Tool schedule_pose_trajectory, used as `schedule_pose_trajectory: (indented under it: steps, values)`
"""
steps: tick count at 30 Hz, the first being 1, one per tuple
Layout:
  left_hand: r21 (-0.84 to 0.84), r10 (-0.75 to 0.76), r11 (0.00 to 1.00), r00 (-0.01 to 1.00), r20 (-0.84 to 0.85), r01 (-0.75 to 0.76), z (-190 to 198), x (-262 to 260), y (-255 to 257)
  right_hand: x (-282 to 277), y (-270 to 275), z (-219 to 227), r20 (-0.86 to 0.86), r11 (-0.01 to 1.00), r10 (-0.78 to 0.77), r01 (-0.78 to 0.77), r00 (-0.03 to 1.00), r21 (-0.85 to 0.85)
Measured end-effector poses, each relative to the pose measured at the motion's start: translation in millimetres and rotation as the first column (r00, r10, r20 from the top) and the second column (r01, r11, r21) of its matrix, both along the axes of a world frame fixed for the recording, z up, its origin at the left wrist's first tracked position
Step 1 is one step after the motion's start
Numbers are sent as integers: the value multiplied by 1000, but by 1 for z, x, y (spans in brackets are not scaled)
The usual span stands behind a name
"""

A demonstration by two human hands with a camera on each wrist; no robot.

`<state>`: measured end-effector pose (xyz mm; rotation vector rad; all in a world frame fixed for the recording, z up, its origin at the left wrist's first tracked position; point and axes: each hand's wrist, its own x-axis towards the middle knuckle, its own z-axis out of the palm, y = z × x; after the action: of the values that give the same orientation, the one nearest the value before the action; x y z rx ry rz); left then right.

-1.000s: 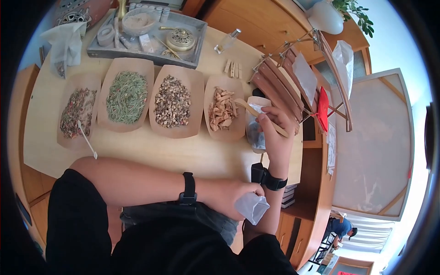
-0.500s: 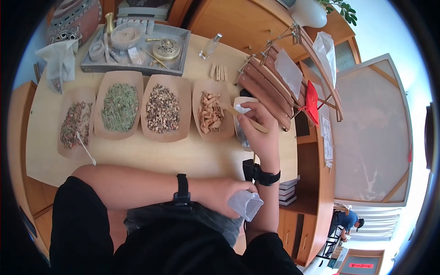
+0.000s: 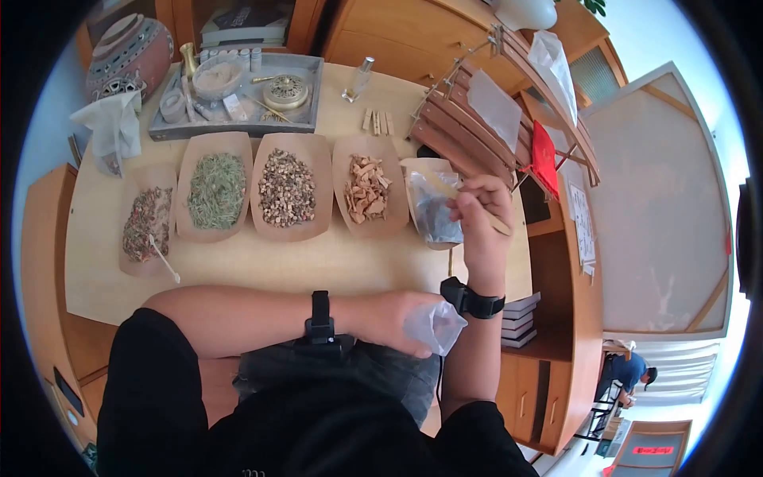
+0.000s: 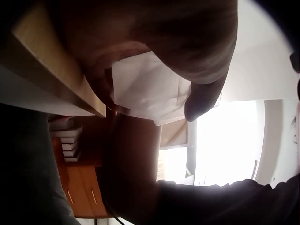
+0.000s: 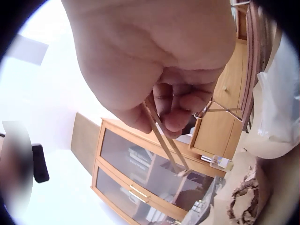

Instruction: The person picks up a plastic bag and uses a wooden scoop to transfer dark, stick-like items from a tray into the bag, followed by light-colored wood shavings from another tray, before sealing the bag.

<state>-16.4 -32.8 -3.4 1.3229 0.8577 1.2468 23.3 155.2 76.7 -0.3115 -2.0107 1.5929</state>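
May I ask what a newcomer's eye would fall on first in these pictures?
Probably the green, needle-like herb, second from left among the brown paper trays across the pale wooden table. Then perhaps the right hand, pinching slim, light wooden tweezers near that row's right end, and the left hand, holding a translucent white bag below. A bright red, pouch-like item stands out at upper right.
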Motion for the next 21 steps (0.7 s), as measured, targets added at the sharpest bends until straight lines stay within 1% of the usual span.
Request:
schedule_pose_trajectory:
  steps: [2,3,4,6,7,8,9,10,12,13,16,17,18,19,20,21]
  values:
    - [-44,-9,999,974,227,20,4,1,-2,14,3,4,-178,983,-44,11,983,-183]
    - [-55,21,998,975,221,-9,5,0,-4,25,4,8,-217,969,-47,-9,975,-248]
    - [-65,-8,998,978,208,22,10,-1,-7,33,1,15,-305,965,-33,-50,952,-259]
    - [-137,133,987,906,402,-84,15,1,-11,64,-16,33,-306,978,-126,66,944,-199]
    - [-150,99,988,913,395,-42,18,-2,-15,83,-19,35,-353,986,-98,44,930,-159]
    - [-171,137,982,923,360,-79,20,-9,-22,97,-25,35,-400,993,-49,2,915,-116]
    - [-205,188,971,926,328,-124,19,-14,-32,105,-34,35,-435,991,-39,-23,899,-135]
    - [-238,197,963,927,319,-123,14,-18,-43,111,-47,29,-452,985,-63,-19,890,-174]
    - [-245,187,961,951,247,-125,3,-29,-59,119,-63,10,-424,965,19,-128,905,-230]
    - [-261,196,956,950,242,-131,4,-31,-66,122,-71,3,-391,952,19,-136,920,-274]
    - [-327,189,940,950,249,-101,6,-33,-79,124,-80,-15,-339,978,69,-130,938,-162]
    - [-298,197,946,953,230,-124,4,-34,-79,123,-82,-15,-334,977,66,-129,940,-169]
    - [-266,206,953,955,211,-147,3,-35,-79,123,-82,-14,-315,979,96,-147,944,-142]
    - [-267,210,952,953,220,-149,2,-38,-78,121,-83,-13,-291,979,129,-168,948,-115]
    - [-206,197,966,964,179,-159,1,-41,-76,120,-84,-13,-280,978,137,-174,950,-114]
    - [-142,193,975,971,141,-173,-1,-43,-76,119,-83,-12,-263,978,168,-195,950,-80]
